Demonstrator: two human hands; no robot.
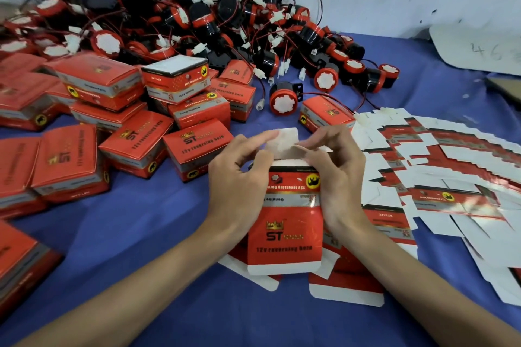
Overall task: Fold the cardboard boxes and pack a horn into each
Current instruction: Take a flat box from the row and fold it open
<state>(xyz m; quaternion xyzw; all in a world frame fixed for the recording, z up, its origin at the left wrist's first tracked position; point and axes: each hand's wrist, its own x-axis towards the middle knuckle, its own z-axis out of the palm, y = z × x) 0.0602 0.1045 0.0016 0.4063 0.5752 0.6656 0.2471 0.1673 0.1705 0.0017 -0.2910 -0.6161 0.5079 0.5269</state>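
On the near side of the horn pile (pixel 214 17), the left hand (pixel 239 175) and right hand (pixel 335 172) hold one carton (pixel 284 231) upright, fingers clamped on its top flap (pixel 283 140), probably to crease it before packing.

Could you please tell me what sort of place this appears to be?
Probably a small packing workshop: a heap of loose horns at the back, folded boxes piled on the left, flat box blanks fanned out on the right, all on a blue-covered table.
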